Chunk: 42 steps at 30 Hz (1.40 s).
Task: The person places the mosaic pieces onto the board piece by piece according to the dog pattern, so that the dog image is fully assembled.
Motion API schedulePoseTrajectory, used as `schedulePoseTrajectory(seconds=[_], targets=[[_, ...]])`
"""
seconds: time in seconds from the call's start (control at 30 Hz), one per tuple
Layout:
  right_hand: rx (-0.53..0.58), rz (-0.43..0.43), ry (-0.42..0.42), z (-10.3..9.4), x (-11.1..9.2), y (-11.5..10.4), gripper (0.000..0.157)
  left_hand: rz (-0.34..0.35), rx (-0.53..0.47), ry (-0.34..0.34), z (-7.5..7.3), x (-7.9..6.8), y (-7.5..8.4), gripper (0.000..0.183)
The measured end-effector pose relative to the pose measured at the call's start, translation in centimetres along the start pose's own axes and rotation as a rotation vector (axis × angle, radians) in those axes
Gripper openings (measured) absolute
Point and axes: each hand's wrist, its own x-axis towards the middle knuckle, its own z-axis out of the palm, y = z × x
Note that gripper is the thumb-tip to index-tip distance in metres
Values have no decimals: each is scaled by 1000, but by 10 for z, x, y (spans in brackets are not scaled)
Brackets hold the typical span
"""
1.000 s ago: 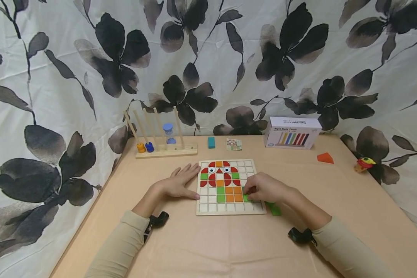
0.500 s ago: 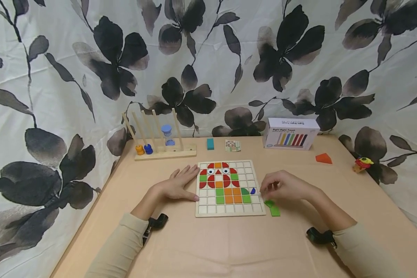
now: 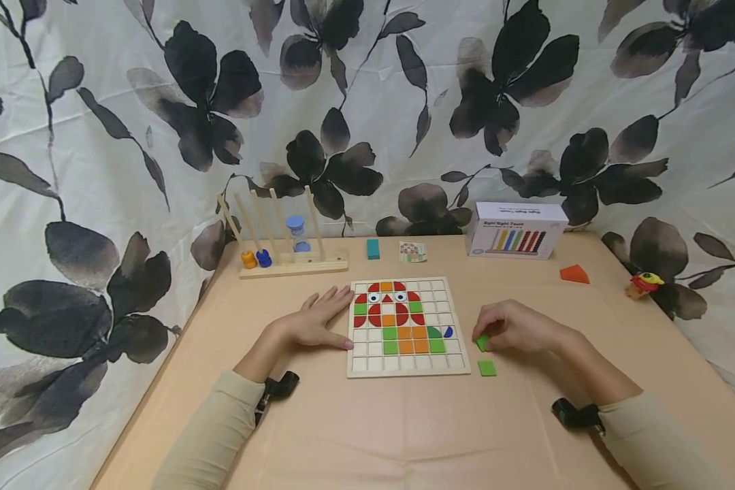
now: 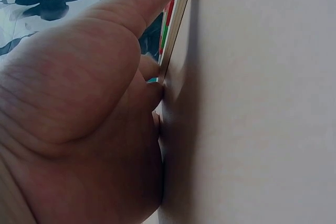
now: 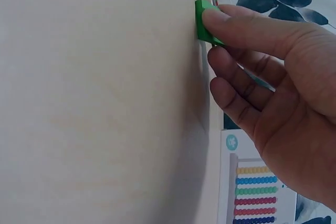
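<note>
My left hand (image 3: 309, 325) lies flat on the table, its thumb and fingertips against the left edge of the gridded wooden board (image 3: 367, 367). In the left wrist view, the palm (image 4: 68, 87) is beside that edge. On the board, red, orange, green and white tiles with two eye pieces form a bird-like picture. A green rounded tile (image 3: 433, 333) and a small blue piece (image 3: 448, 332) lie at its right. Just right of the board my right hand (image 3: 520, 328) pinches a green tile (image 5: 201, 17) between thumb and fingers. Another green square tile (image 3: 486, 368) lies nearer me.
Behind the board stand a peg rack (image 3: 294, 269) with orange and blue beads, an hourglass (image 3: 297, 233), a teal block (image 3: 373, 249), a patterned card (image 3: 412, 252) and a white box (image 3: 514, 231). An orange piece (image 3: 574, 273) and a small toy bird (image 3: 643, 284) are at right.
My right hand has left the green rounded tile on the board and moved right, uncovering the blue piece. It now pinches a green tile beside the board. My left hand stays put.
</note>
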Motion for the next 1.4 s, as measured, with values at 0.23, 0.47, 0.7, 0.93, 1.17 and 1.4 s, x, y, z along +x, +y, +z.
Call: schedulePoseTrajectory(seconds=[0.23,0.47,0.7,0.93,1.17,1.4], targets=[[-26,34,64,-6,-1,6,20,18,7,2,1,3,1,111],[22,71,149,-11,9,4,14,20,-2,-9,1,2,1,111],[124,-17,139,3,47,-37,13,22,-18,-17,2,0,1,111],[72,-149,55,35,85,-81,11,7,2,-22,3,-1,-1,111],[-26,-188,3,59,101,-101,13,-10,-17,-26,0,2,-1,111],[-81,-198,-64,69,106,-107,10,-8,-11,-20,-2,0,-2,111]])
